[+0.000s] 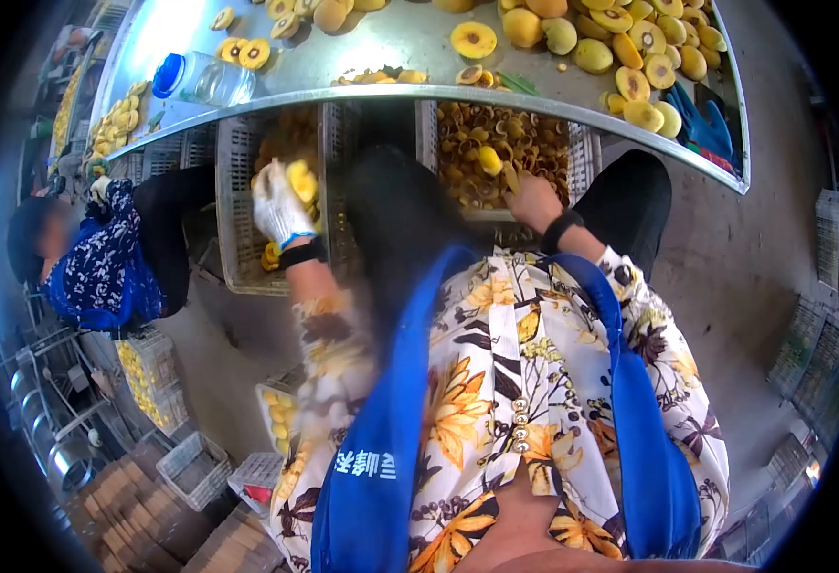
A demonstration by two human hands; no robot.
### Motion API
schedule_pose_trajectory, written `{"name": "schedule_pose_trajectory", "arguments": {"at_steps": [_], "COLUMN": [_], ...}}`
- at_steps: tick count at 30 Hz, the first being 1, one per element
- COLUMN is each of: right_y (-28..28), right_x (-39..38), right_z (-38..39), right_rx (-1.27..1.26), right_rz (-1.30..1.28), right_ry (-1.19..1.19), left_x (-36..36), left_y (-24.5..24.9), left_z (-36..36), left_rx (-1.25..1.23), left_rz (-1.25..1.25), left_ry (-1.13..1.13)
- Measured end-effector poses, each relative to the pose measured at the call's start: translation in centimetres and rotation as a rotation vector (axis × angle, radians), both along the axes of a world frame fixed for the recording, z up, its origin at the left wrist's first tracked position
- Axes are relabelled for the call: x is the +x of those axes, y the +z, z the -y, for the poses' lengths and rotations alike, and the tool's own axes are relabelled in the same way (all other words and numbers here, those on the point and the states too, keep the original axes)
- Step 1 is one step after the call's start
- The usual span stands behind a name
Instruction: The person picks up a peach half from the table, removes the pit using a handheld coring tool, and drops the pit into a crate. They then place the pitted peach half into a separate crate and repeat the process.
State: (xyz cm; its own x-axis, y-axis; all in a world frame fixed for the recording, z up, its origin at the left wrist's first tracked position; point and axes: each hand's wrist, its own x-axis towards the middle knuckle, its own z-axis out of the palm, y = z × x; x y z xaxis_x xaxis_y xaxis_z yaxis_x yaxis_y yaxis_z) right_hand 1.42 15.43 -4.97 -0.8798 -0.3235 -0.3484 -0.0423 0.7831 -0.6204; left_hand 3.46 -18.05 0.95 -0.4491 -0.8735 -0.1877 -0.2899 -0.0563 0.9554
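My left hand [281,205], in a white glove, is over a pale plastic crate [233,229] under the table. Its fingers are closed around bright yellow peach halves [302,180], somewhat blurred. More yellow pieces [271,254] lie in that crate below the hand. My bare right hand [536,203] is at the front of a second crate [586,158], filled with brownish fruit scraps [467,134]. Its fingers are closed on a small tan, narrow thing whose kind I cannot make out. A yellow fruit piece [489,160] is just left of its fingertips, over the scraps.
The metal table [343,57] bears several cut peaches [474,40], a blue-capped bottle [209,79] and a blue glove [701,122] at the right. Its raised edge crosses above both crates. A co-worker [104,248] sits at the left, near stacked crates [157,377].
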Motion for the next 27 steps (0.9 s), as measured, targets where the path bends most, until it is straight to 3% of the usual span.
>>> {"name": "schedule_pose_trajectory", "arguments": {"at_steps": [1,3,4,5,7,9,12,15,19,21,23,25,27], "right_y": [-0.1,-0.6,-0.6,-0.1,1.3,2.4,2.4,3.7,3.7,4.4,4.1,7.2,7.1], "right_x": [-0.1,0.3,0.5,0.3,-0.1,0.3,0.6,1.4,0.7,-0.3,-1.2,-1.8,-1.6], "right_z": [-0.2,-0.3,-0.2,-0.2,0.0,0.1,-0.4,-0.9,-2.1,-2.3,-2.4,-0.9,0.1], "right_rx": [-0.035,-0.106,-0.196,-0.233,-0.307,-0.357,-0.327,-0.327,-0.406,-0.603,-0.813,-1.133,-1.238], "right_rz": [0.037,0.128,0.024,0.164,0.435,0.242,0.091,-0.002,-0.147,-0.115,-0.094,0.221,0.264], "right_ry": [-0.001,-0.015,0.025,-0.033,-0.152,-0.104,-0.128,-0.252,-0.335,-0.367,-0.37,-0.568,-0.525], "left_x": [0.3,-0.5,-2.1,-3.8,-7.4,-12.6,-18.3,-20.8,-20.7,-17.8,-13.0,-8.9,-5.9], "left_y": [0.7,0.6,0.8,1.2,4.6,2.8,2.1,-1.6,-0.7,0.4,2.7,3.1,3.6], "left_z": [1.4,2.4,0.9,-1.0,-7.3,-10.9,-17.0,-18.5,-18.4,-17.8,-18.1,-18.5,-18.6], "left_rx": [-0.329,-0.749,-0.724,-0.768,-0.847,-1.029,-1.154,-1.29,-1.049,-1.071,-0.85,-0.842,-0.842], "left_rz": [0.204,0.379,0.263,0.098,0.249,0.163,0.526,0.633,0.574,0.2,-0.064,-0.239,-0.296], "left_ry": [-0.093,-0.188,-0.239,-0.385,-0.614,-0.891,-1.185,-1.277,-1.314,-1.362,-1.423,-1.414,-1.371]}}
